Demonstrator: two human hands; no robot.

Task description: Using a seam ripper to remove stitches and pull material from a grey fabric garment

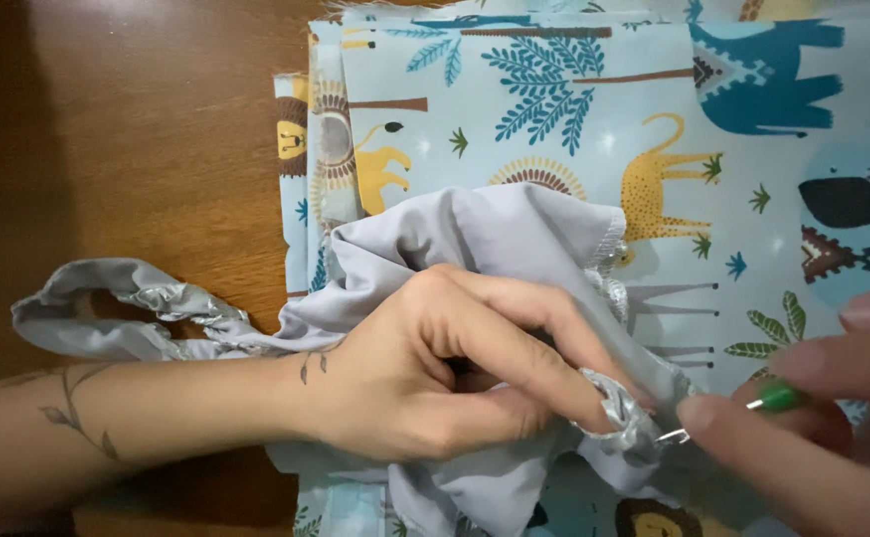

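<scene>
My left hand (455, 363) lies across a crumpled grey garment (475, 234) and pinches its gathered, shiny waistband edge (614, 408) between thumb and fingers. My right hand (813, 418), blurred at the right edge, holds a safety pin with a green head (778, 398); its metal tip (672, 436) sits at the gathered edge. A loose loop of the grey fabric (107, 308) trails off to the left over the table.
Folded light-blue cloth printed with lions, giraffes, elephants and trees (594, 109) lies under the garment and fills the right side. A brown wooden table (127, 129) shows on the left.
</scene>
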